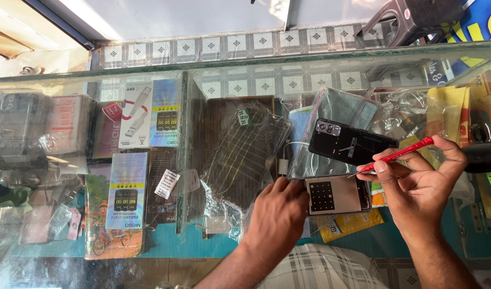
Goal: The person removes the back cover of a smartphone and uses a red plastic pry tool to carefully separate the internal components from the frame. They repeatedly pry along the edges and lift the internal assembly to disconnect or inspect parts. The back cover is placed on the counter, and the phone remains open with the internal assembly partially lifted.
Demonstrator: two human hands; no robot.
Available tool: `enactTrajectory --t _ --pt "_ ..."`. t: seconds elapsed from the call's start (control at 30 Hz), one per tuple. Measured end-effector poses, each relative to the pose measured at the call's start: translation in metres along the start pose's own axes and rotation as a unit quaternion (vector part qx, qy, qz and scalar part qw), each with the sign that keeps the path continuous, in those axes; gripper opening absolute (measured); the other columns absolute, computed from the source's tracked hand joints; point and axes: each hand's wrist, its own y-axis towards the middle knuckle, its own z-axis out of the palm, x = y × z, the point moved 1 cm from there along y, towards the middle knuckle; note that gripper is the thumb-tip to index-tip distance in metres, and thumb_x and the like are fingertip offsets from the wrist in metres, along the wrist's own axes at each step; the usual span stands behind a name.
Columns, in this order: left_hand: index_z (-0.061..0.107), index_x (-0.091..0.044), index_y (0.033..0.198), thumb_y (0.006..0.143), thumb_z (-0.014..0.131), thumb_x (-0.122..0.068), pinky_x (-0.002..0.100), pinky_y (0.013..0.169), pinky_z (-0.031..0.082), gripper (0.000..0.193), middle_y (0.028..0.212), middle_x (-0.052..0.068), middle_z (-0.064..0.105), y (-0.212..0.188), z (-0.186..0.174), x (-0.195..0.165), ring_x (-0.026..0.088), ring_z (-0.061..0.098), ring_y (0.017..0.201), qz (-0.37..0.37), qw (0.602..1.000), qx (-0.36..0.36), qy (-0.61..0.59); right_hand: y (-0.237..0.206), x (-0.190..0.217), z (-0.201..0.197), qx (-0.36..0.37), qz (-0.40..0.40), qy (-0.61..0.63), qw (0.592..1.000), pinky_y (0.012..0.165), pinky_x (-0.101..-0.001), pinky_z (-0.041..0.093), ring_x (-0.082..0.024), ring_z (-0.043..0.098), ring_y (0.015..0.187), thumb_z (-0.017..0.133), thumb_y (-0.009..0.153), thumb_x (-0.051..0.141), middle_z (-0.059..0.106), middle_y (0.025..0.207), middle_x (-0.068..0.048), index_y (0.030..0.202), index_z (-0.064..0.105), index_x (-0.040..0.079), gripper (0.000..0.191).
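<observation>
Phone: an opened phone (335, 195) lies flat on the glass counter (149, 251), its inside facing up with a dark square grid on a pale plate; it sits between the two hands.
Back cover: a black back cover (352, 142) with camera lenses lies tilted just above the phone, beyond the right hand's fingertips.
Counter: a glass top over a display case; a tiled strip runs along its far edge and bright daylight falls across the upper left.
Under the glass: left of the left hand lie card packs (126, 190), a dark checked pouch (245, 152) in clear wrap and a white cable box (136, 115); beyond both hands, plastic bags (344, 107).
Room: a dark stool (411, 18) stands at the far right, past the counter.
Left hand: the left hand (277, 214) is curled, its fingertips pressed on the phone's left edge.
Right hand: the right hand (417, 184) is pinched around a red screwdriver (398, 154), thumb and fingers closed on the shaft, the tip touching the phone's upper right corner.
Clothing: a plaid cloth (320, 267) shows near the forearms.
</observation>
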Motion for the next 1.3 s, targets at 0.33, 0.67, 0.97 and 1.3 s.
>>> enactTrajectory --t 0.33,0.67,0.97,1.3 --pt "0.071 0.004 0.087 0.081 0.072 0.005 0.037 0.072 0.055 0.006 0.097 0.019 0.066 0.008 -0.002 -0.017 0.024 0.060 0.092 -0.022 0.998 0.052 0.026 0.001 -0.001 -0.002 0.012 -0.008 -0.024 1.000 0.091 -0.0511 0.069 -0.025 0.074 0.093 0.061 0.107 -0.006 0.067 0.112 -0.024 0.150 0.014 0.016 0.067" --pt "0.065 0.010 0.099 0.080 0.074 0.001 0.037 0.076 0.056 0.023 0.095 0.018 0.059 0.013 0.006 -0.007 0.024 0.057 0.090 -0.036 0.993 0.103 0.035 0.001 -0.002 -0.003 0.019 -0.011 -0.038 0.999 0.089 -0.0499 0.069 -0.026 0.074 0.094 0.060 0.108 -0.005 0.066 0.113 -0.025 0.149 0.013 0.015 0.066" --pt "0.054 0.007 0.125 0.076 0.056 0.021 0.032 0.091 0.057 0.051 0.111 0.015 0.058 -0.005 0.007 0.014 0.025 0.057 0.102 -0.078 0.989 0.100 -0.079 0.000 -0.001 0.001 0.026 -0.013 -0.014 0.999 0.092 -0.0509 0.070 -0.026 0.074 0.093 0.060 0.106 -0.005 0.067 0.111 -0.026 0.152 0.013 0.015 0.068" --pt "0.055 -0.004 0.135 0.065 0.094 -0.030 0.046 0.101 0.043 0.084 0.132 0.014 0.059 -0.021 -0.023 0.017 0.032 0.053 0.124 -0.082 0.990 0.006 -0.116 -0.006 0.002 0.039 0.174 -0.188 -0.084 0.963 0.086 -0.0382 0.071 -0.029 0.078 0.101 0.059 0.098 -0.009 0.069 0.113 -0.026 0.139 0.017 0.012 0.063"
